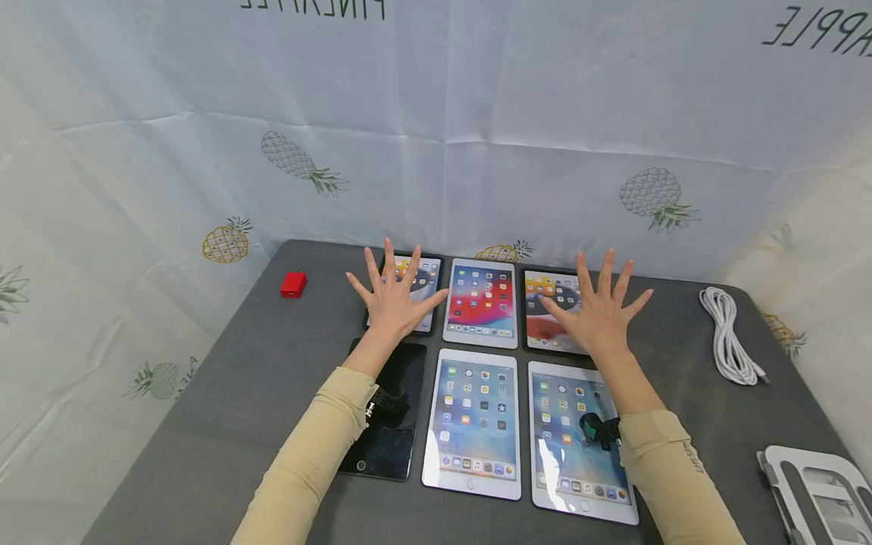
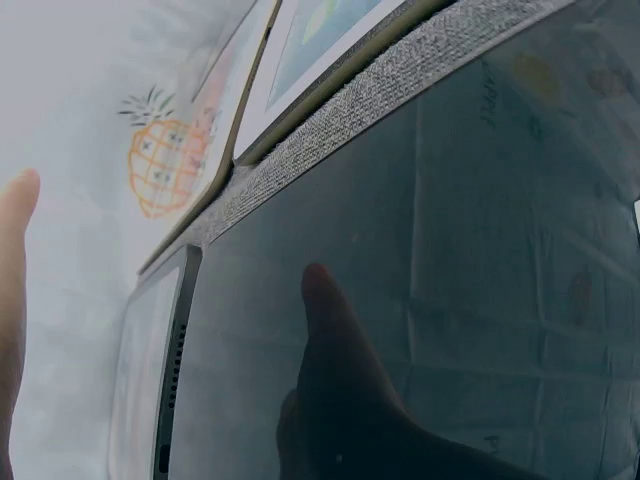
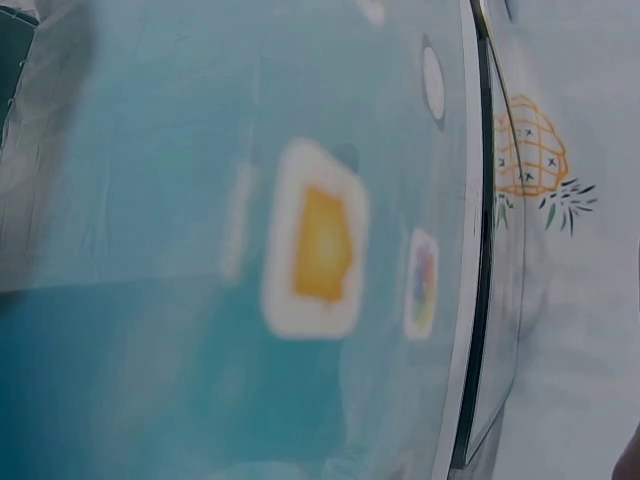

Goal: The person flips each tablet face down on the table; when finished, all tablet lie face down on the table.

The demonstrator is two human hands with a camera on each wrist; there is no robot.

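Several tablets lie in two rows on a grey table. My left hand (image 1: 393,303), fingers spread, is over the back left tablet (image 1: 428,281) and holds nothing. Its forearm crosses the black tablet (image 1: 395,409), whose dark screen fills much of the left wrist view. Likewise spread and holding nothing, my right hand (image 1: 602,316) overlaps the back right tablet (image 1: 545,333). Below that wrist is a white tablet (image 1: 572,462) with a lit screen, seen close up in the right wrist view. Between the arms lie two more white tablets, one behind (image 1: 480,299) and one in front (image 1: 477,412).
A red charger block (image 1: 293,284) sits at the table's back left. Toward the right edge lie a coiled white cable (image 1: 729,337) and a white and grey stand (image 1: 817,477), cut off by the frame. A pineapple-print curtain (image 1: 436,174) hangs behind the table (image 1: 225,401).
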